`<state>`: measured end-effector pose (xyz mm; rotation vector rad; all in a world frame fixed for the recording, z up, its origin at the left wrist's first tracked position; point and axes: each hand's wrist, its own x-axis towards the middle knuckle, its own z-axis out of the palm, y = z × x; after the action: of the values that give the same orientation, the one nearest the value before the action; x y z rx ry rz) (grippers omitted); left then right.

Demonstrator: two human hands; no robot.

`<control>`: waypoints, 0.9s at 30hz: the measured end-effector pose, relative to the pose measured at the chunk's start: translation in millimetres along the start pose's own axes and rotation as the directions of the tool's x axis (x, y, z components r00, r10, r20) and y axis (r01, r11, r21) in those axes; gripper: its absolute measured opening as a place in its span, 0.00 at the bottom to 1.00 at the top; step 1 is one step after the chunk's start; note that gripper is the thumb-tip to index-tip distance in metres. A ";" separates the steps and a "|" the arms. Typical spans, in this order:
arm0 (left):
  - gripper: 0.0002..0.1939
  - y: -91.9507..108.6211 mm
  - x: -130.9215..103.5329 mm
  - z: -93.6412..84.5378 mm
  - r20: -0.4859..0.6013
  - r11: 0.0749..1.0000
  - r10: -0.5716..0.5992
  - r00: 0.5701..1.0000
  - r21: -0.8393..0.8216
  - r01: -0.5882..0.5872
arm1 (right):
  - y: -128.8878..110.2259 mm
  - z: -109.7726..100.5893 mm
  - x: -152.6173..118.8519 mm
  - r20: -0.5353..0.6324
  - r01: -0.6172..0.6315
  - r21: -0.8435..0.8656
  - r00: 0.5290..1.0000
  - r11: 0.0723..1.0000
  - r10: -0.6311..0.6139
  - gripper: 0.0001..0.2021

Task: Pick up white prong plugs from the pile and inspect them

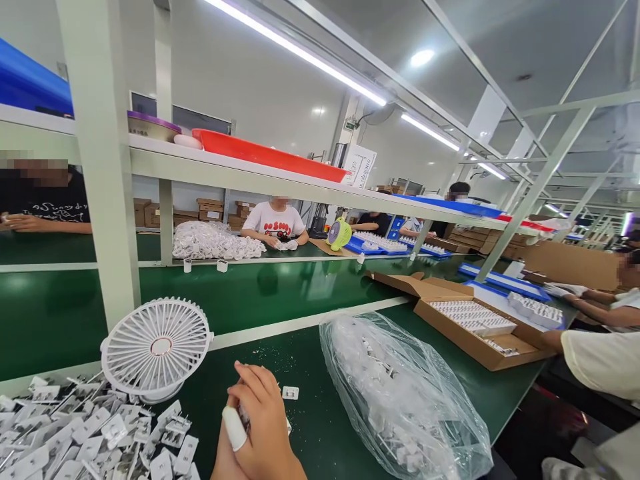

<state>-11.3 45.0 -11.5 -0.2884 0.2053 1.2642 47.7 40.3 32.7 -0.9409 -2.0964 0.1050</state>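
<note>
My right hand [265, 417] is closed at the bottom centre, its fingers bent over my left hand [224, 450], which is mostly hidden behind it. A white cover [235, 429] sits on one digit between the hands. Something small and greyish shows between them, too covered to name. Beside the right hand, a white plug piece with metal pins [291, 393] lies on the green table [310, 363], among white crumbs. A heap of similar white pieces [115, 430] fills the lower left.
A white round fan [161, 345] stands behind the heap, near a post [103, 167]. Right of my hands lies a clear bag of white parts [400, 393]. Beyond it is an open cardboard box [480, 333]. Several people sit around; a sleeve [597, 360] is at right.
</note>
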 end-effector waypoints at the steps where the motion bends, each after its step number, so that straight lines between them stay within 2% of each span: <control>1: 0.16 -0.7 -0.6 0.3 -0.001 1.000 -0.007 1.000 -0.008 0.007 | 0.3 0.7 -0.2 -0.010 -0.013 -0.004 1.000 1.000 0.013 0.11; 7: 0.13 -5.6 -3.2 11.7 -0.094 1.000 0.008 0.995 -0.029 -0.011 | 6.7 5.8 0.6 0.002 -0.086 -0.017 0.996 0.996 0.086 0.09; 12: 0.11 -7.4 -7.2 21.8 -0.100 0.999 -0.022 0.995 -0.037 0.018 | 11.1 8.0 4.1 -0.028 -0.155 -0.046 0.988 0.987 0.154 0.08; 20: 0.13 -4.3 -11.0 27.8 -0.095 0.997 -0.004 0.996 -0.083 -0.004 | 2.2 -1.3 5.2 -0.018 -0.001 0.060 1.000 0.998 0.002 0.13; 23: 0.15 -0.3 -10.6 25.7 -0.106 0.996 -0.039 0.994 -0.087 0.030 | -0.4 -4.1 3.4 -0.022 0.019 0.113 1.000 0.993 -0.017 0.13; 27: 0.17 1.8 -8.2 19.8 -0.061 0.997 -0.045 0.997 -0.058 0.042 | -1.5 -5.1 0.0 -0.034 0.030 0.158 0.999 0.987 -0.025 0.13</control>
<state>-15.5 44.5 9.6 -0.3795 0.2158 1.2204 50.4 37.9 36.7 -0.8128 -2.0387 0.2371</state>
